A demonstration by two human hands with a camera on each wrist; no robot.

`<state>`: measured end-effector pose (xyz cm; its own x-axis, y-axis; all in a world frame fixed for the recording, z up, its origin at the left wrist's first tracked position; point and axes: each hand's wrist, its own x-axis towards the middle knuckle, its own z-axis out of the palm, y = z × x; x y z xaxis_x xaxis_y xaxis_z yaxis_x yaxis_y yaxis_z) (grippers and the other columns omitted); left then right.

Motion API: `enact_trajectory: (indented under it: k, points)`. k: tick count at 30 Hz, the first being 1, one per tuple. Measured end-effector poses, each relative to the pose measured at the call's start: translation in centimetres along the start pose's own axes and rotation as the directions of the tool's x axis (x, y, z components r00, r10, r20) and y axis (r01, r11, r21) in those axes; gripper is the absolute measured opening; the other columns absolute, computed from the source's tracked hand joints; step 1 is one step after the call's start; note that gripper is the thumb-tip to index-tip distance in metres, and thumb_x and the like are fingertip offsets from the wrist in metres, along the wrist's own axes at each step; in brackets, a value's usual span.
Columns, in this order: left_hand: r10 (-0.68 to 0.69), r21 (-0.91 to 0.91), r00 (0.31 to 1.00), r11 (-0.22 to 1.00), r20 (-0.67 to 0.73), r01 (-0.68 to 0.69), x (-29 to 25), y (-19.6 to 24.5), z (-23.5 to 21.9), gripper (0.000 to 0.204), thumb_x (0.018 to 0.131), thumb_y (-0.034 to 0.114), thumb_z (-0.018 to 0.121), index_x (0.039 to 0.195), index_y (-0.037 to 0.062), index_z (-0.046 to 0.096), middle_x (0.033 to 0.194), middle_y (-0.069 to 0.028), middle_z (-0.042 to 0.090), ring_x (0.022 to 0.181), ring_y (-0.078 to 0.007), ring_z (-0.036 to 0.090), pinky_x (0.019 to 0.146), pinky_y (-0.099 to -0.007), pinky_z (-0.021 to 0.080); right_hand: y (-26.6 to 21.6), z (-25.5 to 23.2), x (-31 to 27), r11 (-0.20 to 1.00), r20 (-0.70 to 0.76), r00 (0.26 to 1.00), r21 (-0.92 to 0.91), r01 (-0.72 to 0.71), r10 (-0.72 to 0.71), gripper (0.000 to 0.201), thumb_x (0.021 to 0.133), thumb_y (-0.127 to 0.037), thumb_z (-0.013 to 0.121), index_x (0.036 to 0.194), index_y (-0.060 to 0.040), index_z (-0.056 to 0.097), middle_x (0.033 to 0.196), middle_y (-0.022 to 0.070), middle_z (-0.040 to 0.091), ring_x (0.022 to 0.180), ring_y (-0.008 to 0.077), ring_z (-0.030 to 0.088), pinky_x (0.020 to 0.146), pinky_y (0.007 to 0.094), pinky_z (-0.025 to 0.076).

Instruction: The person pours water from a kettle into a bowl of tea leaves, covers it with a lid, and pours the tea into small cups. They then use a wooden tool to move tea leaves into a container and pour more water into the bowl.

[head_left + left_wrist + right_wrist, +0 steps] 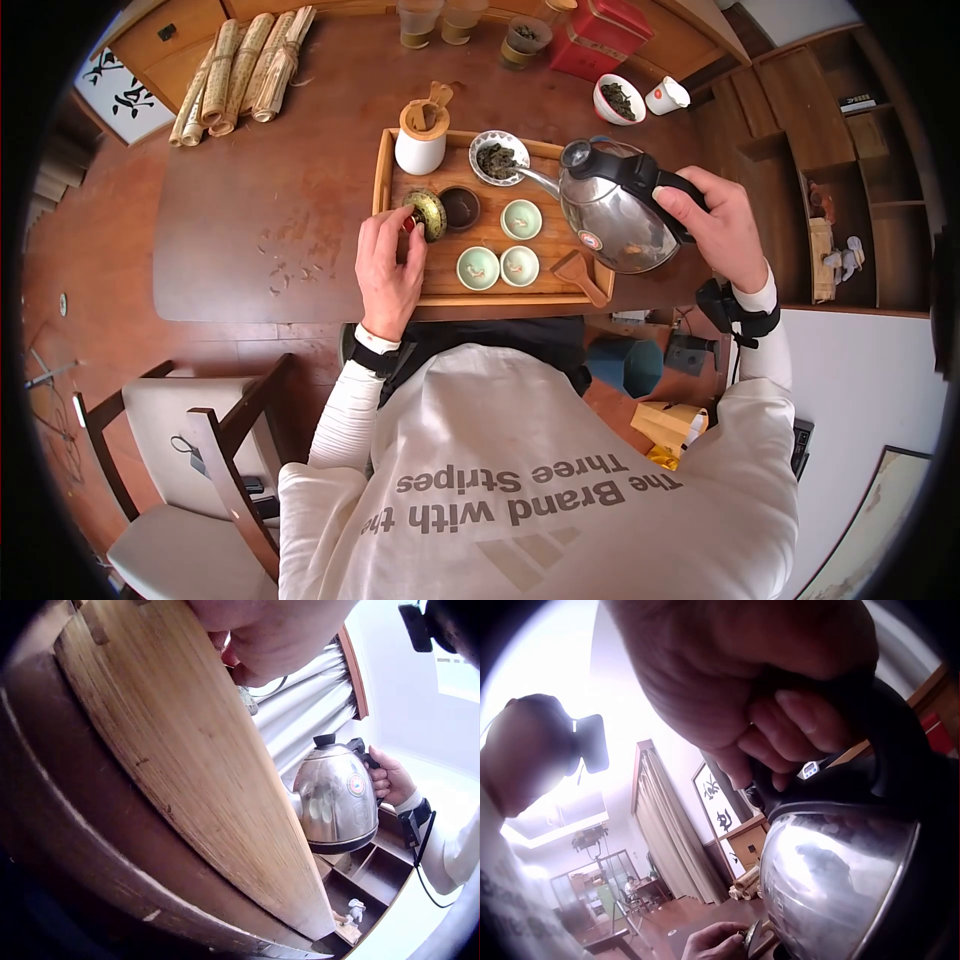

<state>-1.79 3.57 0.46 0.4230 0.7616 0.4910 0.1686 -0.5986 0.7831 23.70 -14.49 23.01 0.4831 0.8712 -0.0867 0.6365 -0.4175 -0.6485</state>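
- Kettle (612, 212): steel, prob. heavy w/ water and maybe hot, so you keep to the black handle, away from the shiny body. It hangs over the right end of the wooden tray (497, 297), spout aimed left toward the dish of tea leaves (497, 158).
- Your right hand (715, 225) is clenched round that handle, fingers wrapped under it (right wrist view shows the curl), wrist cocked, forearm coming in from the right.
- Brass-coloured lid (428, 212): small, light, likely slippery and fragile-ish if ceramic; best pinched by rim or knob. It sits tilted at the tray's left, just beside the dark open pot (460, 207).
- Your left hand (388, 262) pinches the lid w/ fingertips, palm down, heel of hand over the tray's front edge.
- Three pale green cups (479, 267) stand on the tray in front of the pot; thin, breakable, keep the kettle clear of them.
- White jar (421, 146) w/ wooden scoops sits at the tray's back left corner.
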Motion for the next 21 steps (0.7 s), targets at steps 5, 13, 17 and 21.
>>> enact_trajectory:
  k: [5, 13, 17, 21]
  points:
    - [-0.006, -0.020, 1.000, 1.000, -0.016, 0.006, -0.1, -0.2, 0.0, 0.027, 0.086, -0.002, 0.070, 0.112, 0.0005, 0.065, 0.100, -0.0145, 0.063, 0.084, -0.0293, 0.061, 0.075, -0.0378, 0.052, -0.6, -0.1, -0.1, 0.999, -0.022, 0.999, 0.012, -0.040, 0.040, 0.026, 0.096, -0.022, 0.072, 0.099, 0.0038, 0.071, 0.079, 0.0032, 0.068, 0.074, 0.0066, 0.058, 0.068, 0.0252, 0.048]
    - [-0.014, -0.027, 1.000, 1.000, -0.011, 0.013, -0.2, -0.5, -0.1, 0.026, 0.090, 0.000, 0.069, 0.115, 0.0027, 0.066, 0.102, -0.0126, 0.064, 0.086, -0.0253, 0.064, 0.078, -0.0348, 0.053, -2.0, -1.1, -0.5, 0.995, -0.033, 0.996, -0.046, -0.086, 0.085, 0.027, 0.096, -0.023, 0.073, 0.098, 0.0042, 0.070, 0.079, 0.0031, 0.068, 0.074, 0.0062, 0.057, 0.067, 0.0247, 0.048]
    - [-0.031, -0.064, 1.000, 0.997, -0.003, 0.031, -0.1, -0.3, -0.2, 0.026, 0.087, -0.001, 0.069, 0.112, 0.0007, 0.066, 0.102, -0.0149, 0.064, 0.088, -0.0304, 0.062, 0.077, -0.0387, 0.052, -2.5, -1.5, -0.6, 0.992, -0.045, 0.994, -0.079, -0.103, 0.099, 0.028, 0.096, -0.024, 0.073, 0.098, 0.0041, 0.070, 0.080, 0.0027, 0.068, 0.075, 0.0062, 0.057, 0.067, 0.0242, 0.048]
    - [-0.016, -0.052, 1.000, 0.999, 0.000, 0.016, -0.1, -0.4, -0.2, 0.026, 0.087, 0.000, 0.069, 0.112, 0.0007, 0.066, 0.102, -0.0146, 0.064, 0.090, -0.0307, 0.062, 0.079, -0.0394, 0.052, -2.6, -1.9, -0.7, 0.996, -0.057, 0.996, -0.055, -0.072, 0.069, 0.027, 0.096, -0.023, 0.073, 0.098, 0.0038, 0.070, 0.080, 0.0022, 0.067, 0.075, 0.0063, 0.057, 0.067, 0.0239, 0.047]
